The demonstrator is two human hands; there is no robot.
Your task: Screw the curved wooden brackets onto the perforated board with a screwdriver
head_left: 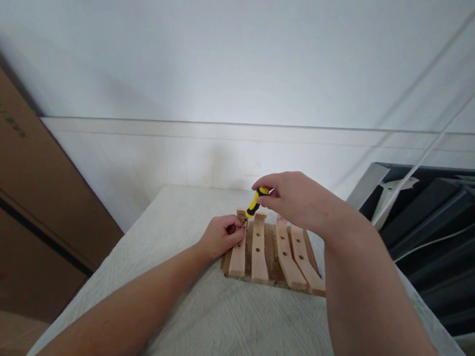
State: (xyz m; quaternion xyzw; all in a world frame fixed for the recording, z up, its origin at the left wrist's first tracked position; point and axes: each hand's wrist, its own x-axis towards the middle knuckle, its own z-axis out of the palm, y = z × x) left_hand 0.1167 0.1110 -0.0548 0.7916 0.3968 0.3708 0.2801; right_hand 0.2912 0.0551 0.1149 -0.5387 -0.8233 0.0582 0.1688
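Note:
A yellow and black screwdriver [252, 204] slants down to the left, its handle gripped by the fingers of my right hand [284, 197]. Its tip meets the top of the leftmost pale wooden strip on a wooden board [271, 244]. Several pale strips with dark holes or screw heads lie side by side across this board. My left hand [224, 235] rests at the board's upper left edge, fingers pinched together beside the screwdriver tip. Whatever small thing those fingers hold is too hidden to name.
The board lies on a table under a whitish textured cloth [190, 331]. Behind it rises a white wall [224, 71] with a ledge. A tall cardboard box [9, 149] stands at left. At right are black ribbed panels [472, 248] and a white cord [436, 141].

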